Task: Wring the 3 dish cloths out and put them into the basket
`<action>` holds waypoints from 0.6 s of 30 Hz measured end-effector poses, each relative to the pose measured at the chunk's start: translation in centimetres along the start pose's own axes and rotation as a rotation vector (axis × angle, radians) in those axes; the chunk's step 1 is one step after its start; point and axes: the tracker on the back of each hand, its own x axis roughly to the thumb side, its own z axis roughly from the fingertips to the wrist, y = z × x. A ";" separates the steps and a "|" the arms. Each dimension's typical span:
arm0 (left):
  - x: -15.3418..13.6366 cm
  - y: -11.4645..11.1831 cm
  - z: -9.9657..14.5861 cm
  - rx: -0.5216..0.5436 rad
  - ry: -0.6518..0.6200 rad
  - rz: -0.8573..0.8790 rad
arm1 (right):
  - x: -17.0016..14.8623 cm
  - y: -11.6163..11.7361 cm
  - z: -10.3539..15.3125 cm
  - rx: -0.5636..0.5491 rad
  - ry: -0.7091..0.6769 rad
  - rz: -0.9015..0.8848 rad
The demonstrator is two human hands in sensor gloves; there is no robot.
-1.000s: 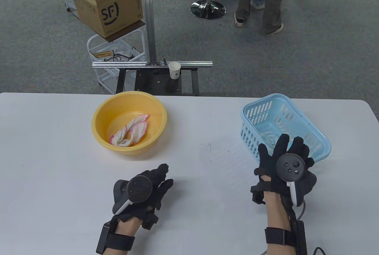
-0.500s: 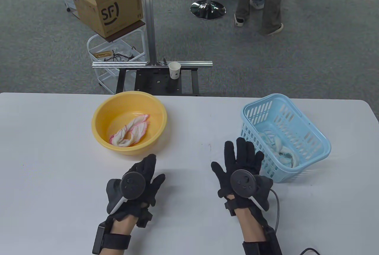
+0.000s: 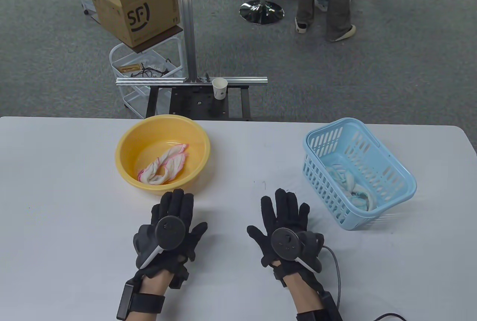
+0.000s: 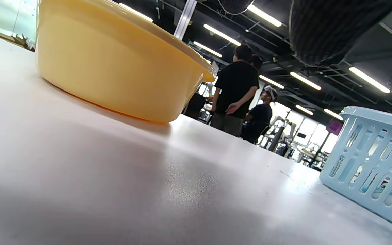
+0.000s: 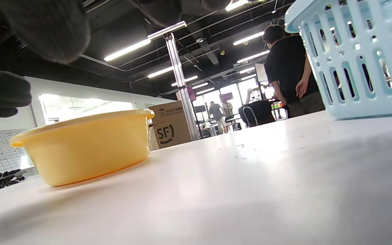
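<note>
The pink-edged dish cloth (image 3: 164,167) lies in the yellow basin (image 3: 125,142); left hand (image 3: 169,229) and right hand (image 3: 285,229) hover flat and empty. Grab both ends, twist over the basin. Wrist views: only fingertips show above the table (image 4: 114,177); blue basket (image 5: 352,68) stands near.

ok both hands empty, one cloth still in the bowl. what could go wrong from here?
1. The pink-edged cloth lies in water in the yellow bowl; lifted unwrung, it would likely drip across the table on its way to the basket.
2. The left hand is right at the bowl's near rim; a careless reach could nudge it and slosh water.
3. The basket sits skewed; a loose drop could land outside it.
</note>
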 end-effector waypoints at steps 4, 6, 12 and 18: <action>-0.1 0.0 0.2 -0.003 0.017 -0.031 | 0.3 0.0 0.3 -0.003 -0.004 -0.022; -0.2 0.3 0.2 -0.003 0.030 -0.029 | 0.3 -0.1 0.4 -0.017 -0.002 -0.027; -0.6 1.5 -0.3 -0.036 0.098 -0.013 | 0.1 -0.2 0.6 -0.015 0.018 -0.061; -1.6 4.8 -2.8 -0.117 0.186 0.031 | -0.1 -0.5 0.7 -0.017 0.033 -0.096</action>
